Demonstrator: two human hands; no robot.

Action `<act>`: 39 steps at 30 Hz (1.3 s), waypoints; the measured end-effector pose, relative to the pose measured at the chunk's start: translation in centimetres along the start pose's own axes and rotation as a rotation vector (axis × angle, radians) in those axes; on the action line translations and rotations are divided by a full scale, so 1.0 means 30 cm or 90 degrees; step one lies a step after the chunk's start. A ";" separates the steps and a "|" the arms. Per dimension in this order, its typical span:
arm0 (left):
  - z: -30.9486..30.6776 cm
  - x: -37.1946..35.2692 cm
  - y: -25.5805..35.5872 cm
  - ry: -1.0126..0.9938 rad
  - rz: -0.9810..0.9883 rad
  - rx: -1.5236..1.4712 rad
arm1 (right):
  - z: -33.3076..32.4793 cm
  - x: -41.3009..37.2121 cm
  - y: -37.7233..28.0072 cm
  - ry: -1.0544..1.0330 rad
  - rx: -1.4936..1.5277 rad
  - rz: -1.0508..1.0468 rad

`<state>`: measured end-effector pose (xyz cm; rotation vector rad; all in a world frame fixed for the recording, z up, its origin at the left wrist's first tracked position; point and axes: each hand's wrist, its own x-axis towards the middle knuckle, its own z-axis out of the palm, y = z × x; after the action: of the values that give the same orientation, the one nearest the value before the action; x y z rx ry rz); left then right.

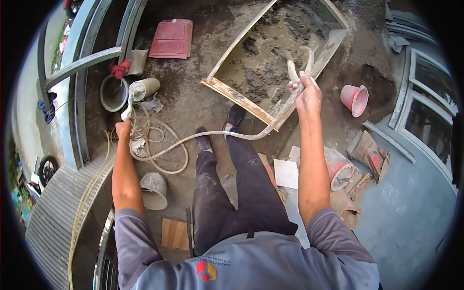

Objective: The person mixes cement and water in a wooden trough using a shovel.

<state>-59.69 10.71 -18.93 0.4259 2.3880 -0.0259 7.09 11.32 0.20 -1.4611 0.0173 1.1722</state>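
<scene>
My right hand (pixel 308 94) is closed around a mud-coated hose (pixel 212 133), over the near right side of a wooden mixing trough (pixel 236 97). Beyond the fingers, two pale curved lengths stick out over the trough. Wet grey mortar (pixel 261 79) lies inside it in lumps, with murky water around them. Out to the left, my left hand (pixel 123 129) is closed on a whitish fitting (pixel 127 112) at the top of a thin upright piece; I cannot tell exactly what it is. Loops of the hose lie on the ground just right of this hand.
Buckets stand around: a pale one (pixel 145 89), a grey one (pixel 154 190), a reddish one (pixel 355 100) and another reddish one (pixel 340 174). A black tub (pixel 114 93) sits by the metal frame. Torn paper sacks (pixel 369 154) and a white tile (pixel 286 174) lie right of my legs.
</scene>
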 end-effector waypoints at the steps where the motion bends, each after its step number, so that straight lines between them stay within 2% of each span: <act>1: 0.006 0.011 0.011 0.004 -0.002 -0.003 | -0.001 0.003 0.009 0.001 -0.002 -0.001; 4: 0.024 0.110 0.005 -0.066 -0.037 -0.030 | 0.007 0.007 0.023 -0.002 -0.019 -0.012; 6: 0.052 0.168 -0.024 -0.069 0.009 -0.048 | 0.008 0.025 0.033 0.002 -0.038 -0.031; 14: 0.116 0.313 -0.075 -0.010 0.096 0.054 | -0.032 0.004 0.063 0.048 -0.091 -0.034; 20: 0.069 0.208 -0.036 0.035 0.202 0.131 | -0.023 0.008 0.104 0.044 -0.082 -0.021; 23: 0.057 0.249 -0.058 0.135 0.392 0.361 | -0.019 0.018 0.103 0.056 -0.086 -0.029; 26: 0.037 0.158 -0.065 0.148 0.531 0.288 | -0.022 0.027 0.110 0.064 -0.082 -0.030; 27: 0.026 0.162 -0.071 0.153 0.619 0.382 | -0.025 0.037 0.112 0.063 -0.077 -0.029; 31: 0.001 0.153 -0.099 0.221 0.773 0.582 | -0.051 0.071 0.128 0.066 -0.046 -0.011; 35: -0.003 0.166 -0.104 0.253 0.806 0.634 | -0.070 0.082 0.159 0.080 -0.053 -0.019; 38: 0.004 0.142 -0.110 0.284 0.781 0.641 | -0.069 0.092 0.187 0.089 -0.041 -0.016; 39: -0.001 0.068 -0.091 0.287 0.719 0.648 | -0.057 0.085 0.208 0.085 -0.040 -0.007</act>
<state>-61.98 8.73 -20.50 2.3580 1.9940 -0.6879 5.63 9.68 -6.40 -1.5908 0.0644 1.0734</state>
